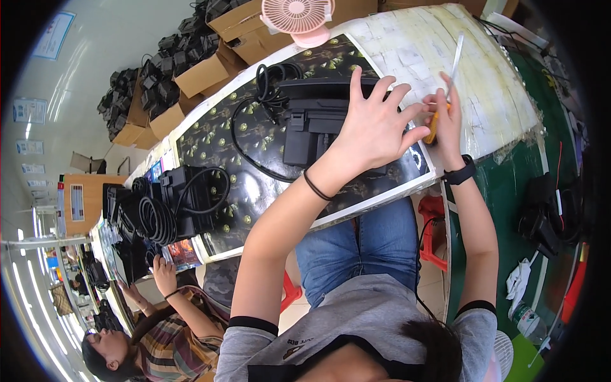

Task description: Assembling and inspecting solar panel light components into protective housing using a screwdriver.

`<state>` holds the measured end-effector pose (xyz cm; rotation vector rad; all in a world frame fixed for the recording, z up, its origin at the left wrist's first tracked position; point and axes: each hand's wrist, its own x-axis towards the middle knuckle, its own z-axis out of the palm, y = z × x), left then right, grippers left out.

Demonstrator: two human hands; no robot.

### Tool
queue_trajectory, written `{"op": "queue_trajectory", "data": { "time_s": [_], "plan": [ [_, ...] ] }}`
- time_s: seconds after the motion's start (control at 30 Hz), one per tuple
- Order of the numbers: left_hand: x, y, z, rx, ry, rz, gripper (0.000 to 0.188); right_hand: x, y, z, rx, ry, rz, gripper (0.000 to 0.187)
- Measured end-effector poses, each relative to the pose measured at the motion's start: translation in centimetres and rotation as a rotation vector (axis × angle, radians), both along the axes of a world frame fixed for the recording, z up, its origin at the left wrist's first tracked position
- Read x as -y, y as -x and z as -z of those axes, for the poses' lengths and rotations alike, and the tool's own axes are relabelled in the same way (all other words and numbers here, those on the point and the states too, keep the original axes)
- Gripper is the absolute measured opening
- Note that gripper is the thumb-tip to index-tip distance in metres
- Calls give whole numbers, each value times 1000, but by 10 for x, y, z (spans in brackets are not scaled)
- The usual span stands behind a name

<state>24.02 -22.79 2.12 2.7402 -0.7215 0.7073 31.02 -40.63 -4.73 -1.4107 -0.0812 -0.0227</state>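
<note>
My left hand (375, 124) reaches over a black plastic device (300, 130), fingers spread with nothing visible in them. It hides the device's right part, and I cannot tell whether it touches it. The device lies on a dark patterned mat (254, 207), and its black cable (237, 130) loops along the left side. Just right of that, my right hand (449, 121) is closed around what looks like a screwdriver (435, 126) with an orange-yellow handle. The long silvery shaft (457, 57) points up and away from me.
A pink fan (298, 19) stands at the table's far edge. Several more black devices with coiled cables (181, 204) sit at the left, near a co-worker's hand (164, 274). Cardboard boxes (203, 73) and piled black units stand beyond the table. A green surface (484, 191) lies right.
</note>
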Motion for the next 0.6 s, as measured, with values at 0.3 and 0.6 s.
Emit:
{"op": "queue_trajectory", "data": {
  "time_s": [0.3, 0.6],
  "plan": [
    [-59, 8, -42, -274, 167, -34, 43, -6, 17, 6, 448, 391, 23, 55],
    [-147, 69, -14, -91, -23, -910, 27, -2, 33, -14, 428, 522, -276, 44]
  ]
}}
